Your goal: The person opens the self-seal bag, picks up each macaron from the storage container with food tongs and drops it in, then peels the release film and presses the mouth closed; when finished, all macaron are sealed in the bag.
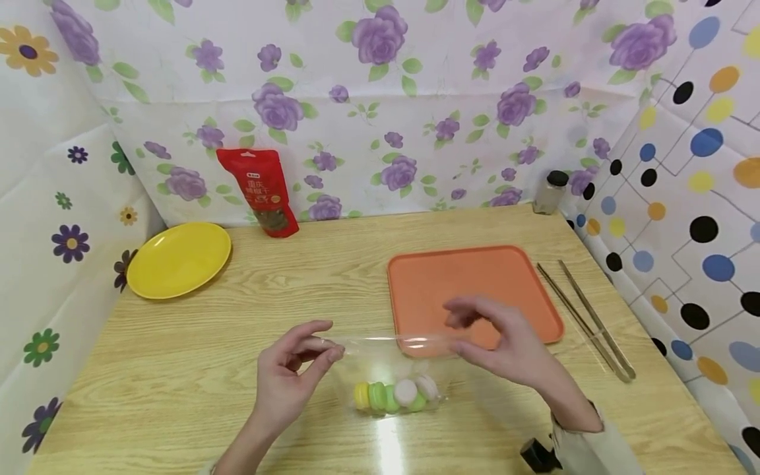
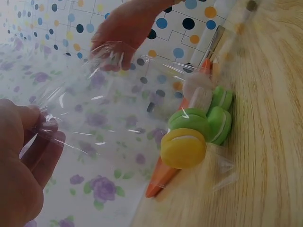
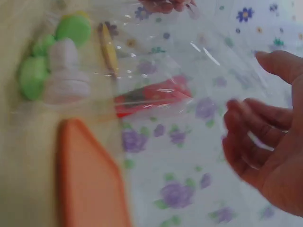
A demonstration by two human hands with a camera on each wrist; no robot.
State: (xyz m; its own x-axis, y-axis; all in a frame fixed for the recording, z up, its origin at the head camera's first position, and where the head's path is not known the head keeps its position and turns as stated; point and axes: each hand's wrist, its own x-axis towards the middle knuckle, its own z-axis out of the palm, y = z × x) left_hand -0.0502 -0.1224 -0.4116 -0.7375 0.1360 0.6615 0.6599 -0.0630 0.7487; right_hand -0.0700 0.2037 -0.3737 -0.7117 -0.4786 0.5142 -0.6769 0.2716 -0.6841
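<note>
A clear plastic bag (image 1: 371, 364) holds several macarons at its bottom: a yellow one (image 1: 361, 396), green ones (image 1: 377, 396) and pale pinkish ones (image 1: 406, 392). My left hand (image 1: 285, 379) pinches the bag's upper left corner between thumb and fingers, as the left wrist view also shows. Beside the upper right corner is my right hand (image 1: 510, 346), its thumb and loosely bent fingers spread apart. In the right wrist view nothing sits between the fingers of that hand (image 3: 274, 137), and the film (image 3: 208, 56) ends close by.
An orange tray (image 1: 463, 277) lies behind the right hand, with metal tongs (image 1: 588, 316) to its right. At the back stand a red pouch (image 1: 261, 191) and a black-lidded jar (image 1: 550, 192). A yellow plate (image 1: 178, 260) is at the far left. Patterned cloth walls surround the table.
</note>
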